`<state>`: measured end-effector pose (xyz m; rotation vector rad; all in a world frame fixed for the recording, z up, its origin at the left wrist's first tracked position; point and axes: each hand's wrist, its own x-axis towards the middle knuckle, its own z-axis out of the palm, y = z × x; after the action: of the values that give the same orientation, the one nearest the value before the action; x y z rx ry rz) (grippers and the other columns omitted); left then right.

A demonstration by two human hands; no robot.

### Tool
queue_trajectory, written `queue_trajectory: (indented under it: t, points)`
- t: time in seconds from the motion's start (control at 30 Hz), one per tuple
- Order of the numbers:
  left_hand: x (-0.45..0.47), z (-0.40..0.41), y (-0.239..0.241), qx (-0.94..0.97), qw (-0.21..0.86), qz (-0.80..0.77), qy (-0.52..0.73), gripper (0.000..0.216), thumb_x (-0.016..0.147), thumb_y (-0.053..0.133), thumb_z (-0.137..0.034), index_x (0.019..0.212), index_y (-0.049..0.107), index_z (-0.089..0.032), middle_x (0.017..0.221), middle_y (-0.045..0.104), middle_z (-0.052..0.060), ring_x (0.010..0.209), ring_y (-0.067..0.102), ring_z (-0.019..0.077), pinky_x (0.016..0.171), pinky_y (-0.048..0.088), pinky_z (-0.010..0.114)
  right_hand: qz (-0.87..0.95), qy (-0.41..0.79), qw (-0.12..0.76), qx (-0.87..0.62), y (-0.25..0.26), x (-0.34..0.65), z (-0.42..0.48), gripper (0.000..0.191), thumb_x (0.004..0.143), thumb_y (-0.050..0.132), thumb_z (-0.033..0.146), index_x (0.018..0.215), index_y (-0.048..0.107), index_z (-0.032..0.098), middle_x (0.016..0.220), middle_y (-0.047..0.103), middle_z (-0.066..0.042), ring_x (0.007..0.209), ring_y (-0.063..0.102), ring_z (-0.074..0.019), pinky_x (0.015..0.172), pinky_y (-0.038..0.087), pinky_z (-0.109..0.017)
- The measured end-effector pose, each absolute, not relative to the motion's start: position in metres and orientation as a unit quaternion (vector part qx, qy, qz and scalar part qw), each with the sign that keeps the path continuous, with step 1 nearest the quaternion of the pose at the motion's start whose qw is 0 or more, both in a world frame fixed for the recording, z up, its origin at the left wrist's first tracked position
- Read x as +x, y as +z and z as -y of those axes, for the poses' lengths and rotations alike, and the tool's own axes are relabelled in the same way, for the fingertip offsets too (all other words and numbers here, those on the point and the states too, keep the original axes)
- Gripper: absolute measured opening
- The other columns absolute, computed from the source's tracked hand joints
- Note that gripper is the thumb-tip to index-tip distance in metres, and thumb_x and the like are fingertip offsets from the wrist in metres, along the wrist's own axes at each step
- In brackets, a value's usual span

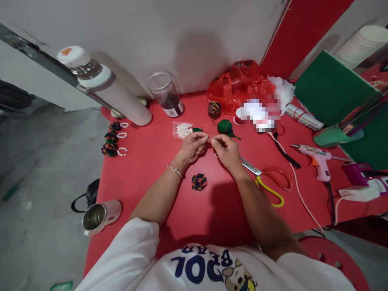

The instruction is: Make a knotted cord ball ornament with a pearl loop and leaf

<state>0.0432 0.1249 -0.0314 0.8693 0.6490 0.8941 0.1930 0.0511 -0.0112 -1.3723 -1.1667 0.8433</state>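
Over the middle of the table, my left hand [194, 148] and my right hand [226, 150] meet with fingertips pinched close together. Between them is a thin orange-red thread [209, 131], part of it curving up beyond the fingers. A few small pearl beads [216, 155] show beneath my right hand; most of that piece is hidden. Closer to me lies a multicoloured crocheted yarn flower [199, 182]. Just past my left hand is a clear bag of pearl beads [184, 130]. A green yarn ball [224, 127] sits beyond my right hand.
Scissors [260, 173] lie beside my right forearm, with a glue gun [318, 158] and cord farther right. Yarn flowers with pearl loops [110, 138] line the left. A mug [103, 216] stands near the left edge. Behind are a jar [166, 95] and red plastic bag [239, 87].
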Motion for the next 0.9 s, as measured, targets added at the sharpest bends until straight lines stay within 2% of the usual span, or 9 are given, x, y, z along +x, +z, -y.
queue_trajectory:
  t: [0.1,0.2,0.37,0.5,0.67,0.8,0.9]
  points:
    - [0.0415,-0.1253,-0.027,0.37,0.793,-0.278,0.395,0.042,0.06,0.105,-0.038,0.081,0.074,-0.018,0.056,0.058,-0.006,0.039,0.037,0.0019,0.038,0.028,0.015,0.515,0.366,0.572,-0.523,-0.0075,0.1917,-0.0508,0.026,0.094,0.066,0.048,0.082,0.069,0.025,0.095,0.07,-0.005,0.087,0.067,-0.0189,0.074,0.056,-0.032]
    - [0.042,-0.1253,-0.0252,0.357,0.799,-0.279,0.396,0.044,0.057,0.106,-0.039,0.079,0.074,-0.017,0.061,0.063,-0.004,0.042,0.04,0.0022,0.038,0.031,0.016,0.517,0.392,0.579,-0.494,-0.007,0.1929,-0.0508,0.025,0.092,0.071,0.048,0.082,0.071,0.025,0.108,0.07,-0.007,0.102,0.068,-0.0218,0.082,0.06,-0.035]
    - [0.0423,-0.1243,-0.0248,0.37,0.791,-0.287,0.393,0.043,0.062,0.104,-0.041,0.078,0.072,-0.017,0.068,0.065,-0.002,0.048,0.045,0.0038,0.04,0.034,0.016,0.494,0.457,0.566,-0.476,-0.0082,0.1962,-0.0499,0.029,0.091,0.072,0.052,0.083,0.074,0.024,0.125,0.067,-0.008,0.103,0.069,-0.0213,0.081,0.064,-0.037]
    - [0.0422,-0.1239,-0.0246,0.374,0.784,-0.3,0.394,0.043,0.067,0.102,-0.044,0.079,0.071,-0.017,0.07,0.064,-0.001,0.05,0.047,0.0049,0.042,0.036,0.017,0.509,0.455,0.56,-0.469,-0.0073,0.1971,-0.05,0.029,0.093,0.072,0.051,0.083,0.075,0.024,0.127,0.067,-0.009,0.112,0.069,-0.0234,0.084,0.066,-0.037]
    - [0.0416,-0.1238,-0.0248,0.38,0.791,-0.287,0.384,0.048,0.064,0.102,-0.051,0.08,0.072,-0.017,0.059,0.052,-0.005,0.049,0.045,0.0062,0.042,0.038,0.018,0.531,0.43,0.562,-0.466,-0.0077,0.1965,-0.0505,0.023,0.094,0.071,0.045,0.085,0.078,0.025,0.128,0.069,-0.009,0.123,0.066,-0.025,0.092,0.065,-0.038]
    - [0.0405,-0.1236,-0.0253,0.384,0.794,-0.293,0.37,0.046,0.069,0.099,-0.052,0.08,0.07,-0.017,0.058,0.05,-0.005,0.048,0.044,0.0068,0.043,0.04,0.019,0.534,0.415,0.57,-0.466,-0.0093,0.1962,-0.0512,0.018,0.094,0.071,0.04,0.086,0.078,0.026,0.124,0.07,-0.008,0.122,0.067,-0.024,0.094,0.064,-0.038]
    - [0.04,-0.125,-0.0276,0.38,0.8,-0.292,0.362,0.043,0.073,0.098,-0.049,0.079,0.069,-0.016,0.057,0.051,-0.005,0.049,0.046,0.0068,0.043,0.04,0.018,0.521,0.422,0.574,-0.47,-0.0121,0.1954,-0.0524,0.019,0.093,0.072,0.041,0.085,0.078,0.025,0.122,0.07,-0.008,0.111,0.07,-0.0219,0.084,0.065,-0.034]
